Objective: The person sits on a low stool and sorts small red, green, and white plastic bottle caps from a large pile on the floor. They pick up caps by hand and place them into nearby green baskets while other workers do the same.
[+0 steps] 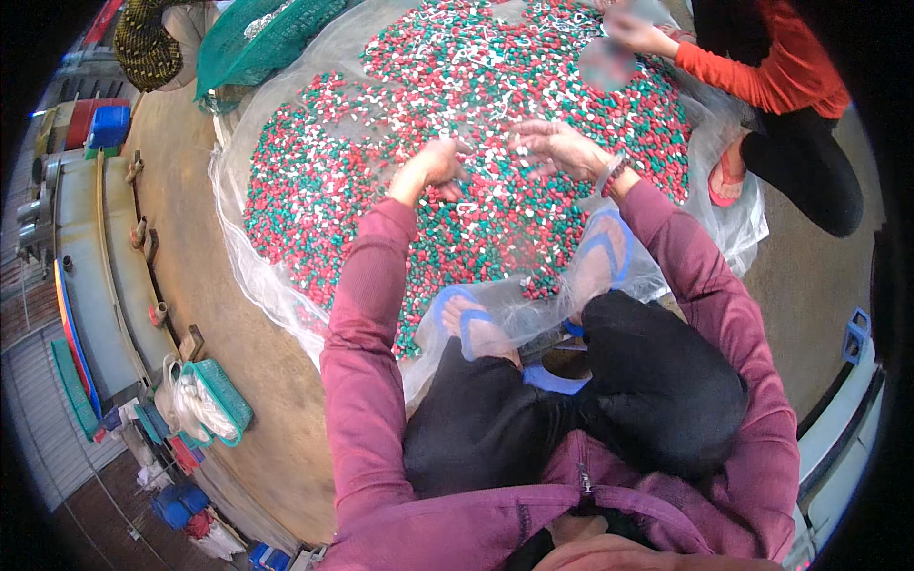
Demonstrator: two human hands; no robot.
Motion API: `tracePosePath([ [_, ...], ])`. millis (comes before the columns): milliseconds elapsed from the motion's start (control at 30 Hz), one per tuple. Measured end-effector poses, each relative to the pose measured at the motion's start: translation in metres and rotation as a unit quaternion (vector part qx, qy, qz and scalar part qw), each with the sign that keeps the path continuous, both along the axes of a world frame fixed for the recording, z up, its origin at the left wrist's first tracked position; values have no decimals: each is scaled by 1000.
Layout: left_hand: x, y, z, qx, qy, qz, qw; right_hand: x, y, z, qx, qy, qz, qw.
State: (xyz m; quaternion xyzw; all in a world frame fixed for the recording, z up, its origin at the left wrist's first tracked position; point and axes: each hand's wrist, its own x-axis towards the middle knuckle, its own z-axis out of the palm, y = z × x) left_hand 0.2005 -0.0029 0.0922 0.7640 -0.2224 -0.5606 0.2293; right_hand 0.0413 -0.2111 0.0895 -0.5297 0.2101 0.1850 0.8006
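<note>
A wide heap of small red, green and white plastic pieces (324, 205) lies spread over a clear plastic sheet (249, 276) on the floor. Above the middle of it hovers my left hand (441, 164), its thumb and fingers apart and slightly blurred. My right hand (564, 150) faces it from the right, fingers stretched out and loosely spread, with a beaded bracelet (617, 173) on the wrist. I see nothing held in either hand. Scattered among the pieces are white curved bits, too small to name.
Opposite at the right, another person in an orange sleeve (724, 76) reaches into the heap. A green net bag (252, 57) lies at the far left. My feet in blue flip-flops (464, 324) rest at the sheet's near edge. A green basket (219, 400) stands at the left.
</note>
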Motion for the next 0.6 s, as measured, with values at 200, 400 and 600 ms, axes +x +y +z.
tracePosePath([
  [200,-17,28,9,-157,162,168,960,0,27,-12,40,-27,-18,999],
  [400,-49,37,16,-283,224,260,896,-4,64,-10,82,-58,-41,994],
  [600,-59,44,11,-250,107,264,925,-9,73,-11,23,-5,-64,998],
])
